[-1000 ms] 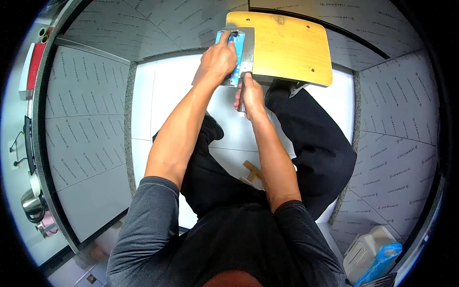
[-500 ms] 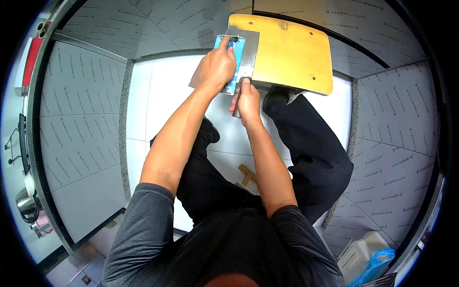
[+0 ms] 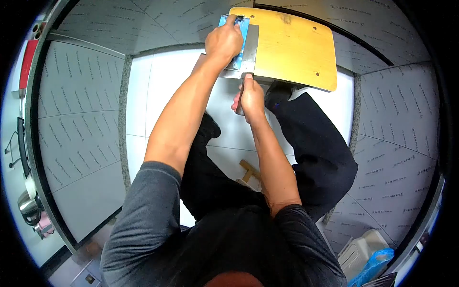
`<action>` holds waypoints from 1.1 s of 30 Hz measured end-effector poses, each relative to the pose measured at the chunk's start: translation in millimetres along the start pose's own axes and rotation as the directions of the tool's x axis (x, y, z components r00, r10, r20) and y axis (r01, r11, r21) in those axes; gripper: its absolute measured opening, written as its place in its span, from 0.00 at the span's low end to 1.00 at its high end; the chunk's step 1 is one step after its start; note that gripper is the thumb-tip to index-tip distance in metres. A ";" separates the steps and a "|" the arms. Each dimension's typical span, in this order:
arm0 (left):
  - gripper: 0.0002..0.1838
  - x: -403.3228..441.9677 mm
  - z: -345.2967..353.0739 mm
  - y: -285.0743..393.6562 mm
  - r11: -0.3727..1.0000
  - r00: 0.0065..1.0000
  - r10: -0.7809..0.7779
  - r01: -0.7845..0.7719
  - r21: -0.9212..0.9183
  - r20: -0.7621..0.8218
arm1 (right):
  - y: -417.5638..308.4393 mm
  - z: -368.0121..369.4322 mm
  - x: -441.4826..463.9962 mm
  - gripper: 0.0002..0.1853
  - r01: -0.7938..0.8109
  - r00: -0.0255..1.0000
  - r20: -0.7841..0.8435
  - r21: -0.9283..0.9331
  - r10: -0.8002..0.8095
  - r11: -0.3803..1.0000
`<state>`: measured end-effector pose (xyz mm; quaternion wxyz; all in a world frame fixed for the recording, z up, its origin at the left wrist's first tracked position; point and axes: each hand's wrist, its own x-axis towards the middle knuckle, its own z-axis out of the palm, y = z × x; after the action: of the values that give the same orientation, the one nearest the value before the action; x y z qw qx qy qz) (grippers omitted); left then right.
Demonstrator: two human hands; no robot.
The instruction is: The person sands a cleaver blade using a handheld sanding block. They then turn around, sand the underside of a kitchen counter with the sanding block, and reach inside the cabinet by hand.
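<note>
My left hand (image 3: 224, 44) is closed on a blue tool (image 3: 243, 44), its index finger stretched along the top end. The tool lies on a flat grey metal blade (image 3: 251, 50) at the left edge of a yellow wooden stool top (image 3: 294, 48). My right hand (image 3: 251, 97) is wrapped round the dark handle (image 3: 240, 105) of that blade, just below the stool's front edge, with the thumb on top. A brownish flat piece (image 3: 200, 62) shows partly behind my left wrist; what it belongs to is hidden.
My legs in black trousers (image 3: 320, 153) are on both sides of the white tiled floor (image 3: 229, 134). A small wooden piece (image 3: 248, 170) lies between them. At the lower right are a pale plastic container (image 3: 361, 253) and a blue plastic item (image 3: 375, 267). Grey panels (image 3: 79, 119) stand around.
My left hand has slid the blue tool up along the blade, away from me, so more of the blade's near end shows. My right hand keeps its hold on the handle.
</note>
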<state>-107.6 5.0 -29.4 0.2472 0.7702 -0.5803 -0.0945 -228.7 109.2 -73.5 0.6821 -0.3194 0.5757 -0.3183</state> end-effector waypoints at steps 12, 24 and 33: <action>0.22 -17.1 -5.9 -9.6 0.996 0.997 0.081 -0.081 -0.046 0.012 | -1.6 2.0 -4.9 0.28 -0.005 1.000 -0.030 0.002 0.005 1.000; 0.22 -38.9 -10.4 -11.7 0.999 0.999 0.016 -0.015 -0.037 0.046 | 4.5 -2.3 -2.6 0.28 0.012 1.000 0.016 0.000 -0.012 1.000; 0.22 -8.0 -4.0 -20.6 0.996 0.996 0.087 -0.087 -0.009 0.004 | 2.8 -3.3 -1.3 0.28 -0.008 1.000 0.014 0.034 0.007 0.999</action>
<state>-91.0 17.8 -37.1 0.2534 0.7429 -0.6133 -0.0880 -231.9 111.6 -75.5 0.6926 -0.3080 0.5666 -0.3231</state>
